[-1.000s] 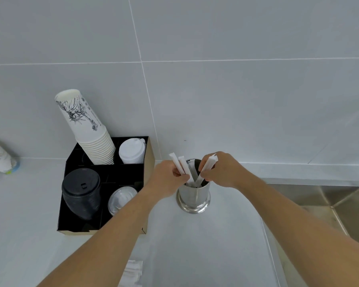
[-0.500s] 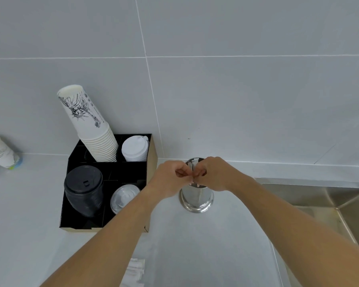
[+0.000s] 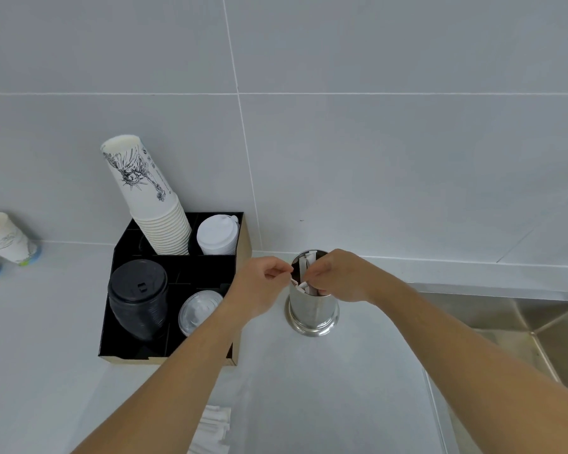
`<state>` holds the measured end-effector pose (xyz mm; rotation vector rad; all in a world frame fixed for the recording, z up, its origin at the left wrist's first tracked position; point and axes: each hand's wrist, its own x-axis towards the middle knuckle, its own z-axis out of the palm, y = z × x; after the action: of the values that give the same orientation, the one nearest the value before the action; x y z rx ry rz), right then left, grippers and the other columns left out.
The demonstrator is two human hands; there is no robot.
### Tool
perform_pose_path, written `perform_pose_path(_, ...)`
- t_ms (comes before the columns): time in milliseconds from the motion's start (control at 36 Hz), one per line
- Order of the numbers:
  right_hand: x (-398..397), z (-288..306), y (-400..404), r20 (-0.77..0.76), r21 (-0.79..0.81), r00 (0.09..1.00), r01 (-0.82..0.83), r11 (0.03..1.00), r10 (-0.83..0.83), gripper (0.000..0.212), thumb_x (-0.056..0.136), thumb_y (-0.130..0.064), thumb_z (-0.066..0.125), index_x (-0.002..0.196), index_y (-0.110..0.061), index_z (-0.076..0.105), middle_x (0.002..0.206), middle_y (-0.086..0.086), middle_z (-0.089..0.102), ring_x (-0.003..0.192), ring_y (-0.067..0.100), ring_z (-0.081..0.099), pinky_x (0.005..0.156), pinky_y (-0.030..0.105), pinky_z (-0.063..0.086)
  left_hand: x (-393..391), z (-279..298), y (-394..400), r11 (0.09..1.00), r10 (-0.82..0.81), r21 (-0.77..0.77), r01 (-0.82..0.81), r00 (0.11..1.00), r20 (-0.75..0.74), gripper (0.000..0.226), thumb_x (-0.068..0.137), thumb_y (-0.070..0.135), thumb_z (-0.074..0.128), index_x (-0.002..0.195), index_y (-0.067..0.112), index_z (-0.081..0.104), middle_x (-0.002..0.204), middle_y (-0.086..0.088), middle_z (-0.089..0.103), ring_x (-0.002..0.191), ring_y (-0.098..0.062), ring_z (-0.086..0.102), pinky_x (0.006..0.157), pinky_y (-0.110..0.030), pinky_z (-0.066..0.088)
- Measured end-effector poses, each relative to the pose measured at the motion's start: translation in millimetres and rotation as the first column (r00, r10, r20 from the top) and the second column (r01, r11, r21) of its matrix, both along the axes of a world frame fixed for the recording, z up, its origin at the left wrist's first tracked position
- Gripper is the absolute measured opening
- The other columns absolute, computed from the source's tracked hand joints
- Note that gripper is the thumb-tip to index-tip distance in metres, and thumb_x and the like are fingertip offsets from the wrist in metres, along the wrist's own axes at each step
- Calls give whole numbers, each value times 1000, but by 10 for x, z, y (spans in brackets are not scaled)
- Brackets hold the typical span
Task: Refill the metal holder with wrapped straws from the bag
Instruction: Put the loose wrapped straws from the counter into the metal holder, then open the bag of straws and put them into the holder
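Observation:
A shiny metal holder [image 3: 313, 312] stands on the white counter near the wall. White wrapped straws [image 3: 308, 263] sit inside it, their tops at or just above the rim. My left hand [image 3: 262, 288] is at the holder's left rim with fingers pinched together on a straw end. My right hand [image 3: 336, 276] reaches over the opening from the right, fingertips closed among the straws. A bag of wrapped straws [image 3: 212, 430] lies at the bottom edge, half hidden by my left forearm.
A black cardboard organiser [image 3: 118, 342] to the left holds a stack of paper cups [image 3: 148, 198], white lids [image 3: 217, 235], black lids [image 3: 137, 298] and clear lids [image 3: 198, 311]. A tipped paper cup [image 3: 4, 237] lies far left. A steel sink [image 3: 535, 332] is on the right.
The straws that stuck out above my hands a second ago have gone down into the holder. Both hands have closed in over the rim.

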<state>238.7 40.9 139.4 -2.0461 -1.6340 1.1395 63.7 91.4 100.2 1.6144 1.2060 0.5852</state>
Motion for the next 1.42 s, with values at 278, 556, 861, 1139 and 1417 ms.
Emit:
perform_pose_path(278,70,143,-402,-546,-28,803,267,963,-238,39,83,-14,58,103,19,52,86,12,56,84,14,43,101,43,46,-503,80,-357,947,218,-275,-163,959,182,8,89,6,64,89,10,71,81,-6,71,78,-19,65,72,-26,54)
perform_pose_path(556,-134,-104,-943,-726,-191,515,486,853,-455,23,96,-18,55,112,-8,68,111,9,73,106,23,68,99,39,49,-1464,-135,-995,826,453,-456,-332,872,186,19,96,18,55,102,8,70,100,-14,73,96,-28,68,81,-35,53)
perform_pose_path(861,-725,-480,-1340,-697,-369,386,529,764,-604,23,96,-19,56,110,-5,68,109,11,73,102,25,70,91,39,53,-2505,-401,-1209,737,524,-506,-448,852,9,20,94,20,56,104,8,69,107,-14,70,100,-28,66,83,-37,52)
perform_pose_path(1139,-1451,-915,-1491,-587,-489,369,548,679,-721,23,94,-17,60,112,-6,67,111,13,71,101,27,69,86,38,55,-3458,-582,-1140,686,563,-493,-535,820,-106,21,95,23,56,102,6,68,107,-17,68,101,-33,63,90,-42,48)
perform_pose_path(1417,-1921,-1208,-1659,-457,-515,388,619,594,-800,23,92,-19,63,112,-8,65,110,13,69,101,28,67,87,39,55,-3813,-839,-951,711,503,-441,-548,834,-226,12,91,19,62,93,9,67,99,-14,67,88,-24,61,86,-38,49)
